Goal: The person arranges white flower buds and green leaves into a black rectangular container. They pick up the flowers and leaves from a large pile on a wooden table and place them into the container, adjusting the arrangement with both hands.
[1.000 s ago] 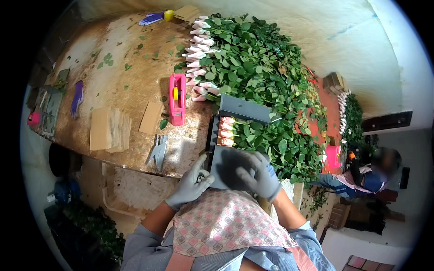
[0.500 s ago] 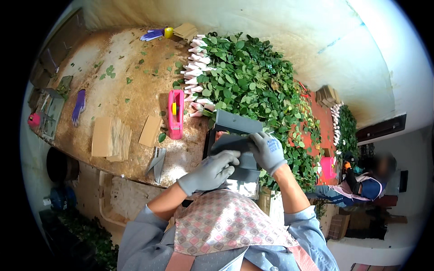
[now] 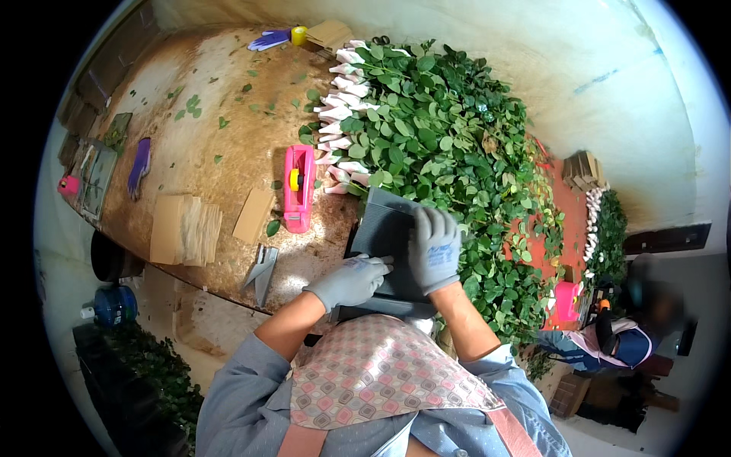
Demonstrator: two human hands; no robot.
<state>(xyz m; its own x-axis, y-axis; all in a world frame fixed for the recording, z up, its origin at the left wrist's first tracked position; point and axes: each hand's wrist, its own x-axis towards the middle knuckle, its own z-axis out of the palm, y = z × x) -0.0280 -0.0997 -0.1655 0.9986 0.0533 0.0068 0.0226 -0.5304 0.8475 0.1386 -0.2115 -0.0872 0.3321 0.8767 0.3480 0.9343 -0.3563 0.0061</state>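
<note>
Both gloved hands press flat, fingers spread, on a dark grey corrugated sheet (image 3: 384, 228) at the table's near edge: left hand (image 3: 349, 280) at its 7 o'clock corner, right hand (image 3: 434, 250) at 4 o'clock; pink tape dispenser (image 3: 298, 189) lies at 9 o'clock; wrapped flower bunches (image 3: 426, 145) heap at 12 o'clock; cardboard stack (image 3: 183, 228) further left.

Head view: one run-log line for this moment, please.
left hand: on grey sheet | right hand: pressing sheet | pink tape dispenser: left of sheet | rose bunches: behind

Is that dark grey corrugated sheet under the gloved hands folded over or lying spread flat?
Folded over: the dark grey corrugated sheet is wrapped around something, the left hand and right hand pressing on it. What it covers is hidden.
</note>
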